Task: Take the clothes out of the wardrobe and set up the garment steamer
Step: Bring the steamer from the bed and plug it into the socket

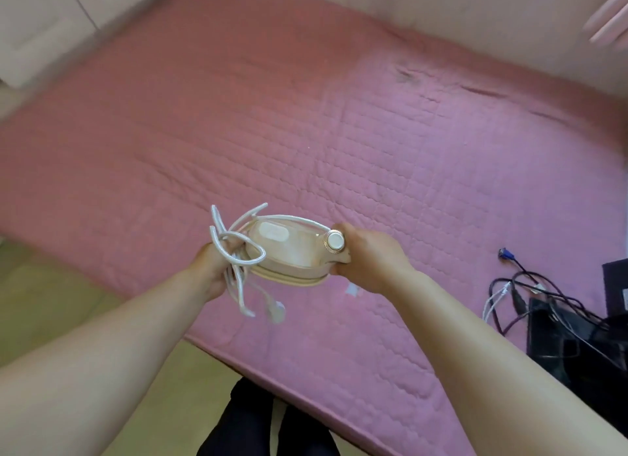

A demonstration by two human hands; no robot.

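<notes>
Where the near edge of the bed point(306, 381) runs diagonally across the lower view, a strip of pale floor point(68, 306) is left open at lower left, while dark cables point(520, 285) and a black device point(577, 347) are crowded at the bed's right side. The bed is covered by a pink quilted spread, bounded by pale walls and white furniture beyond. The garment steamer point(289, 251) is held just above the bed's near part: its knobbed end is gripped by the right hand point(370, 258), and its coiled white cord point(234, 251) is bunched in the closed left hand point(210, 268).
</notes>
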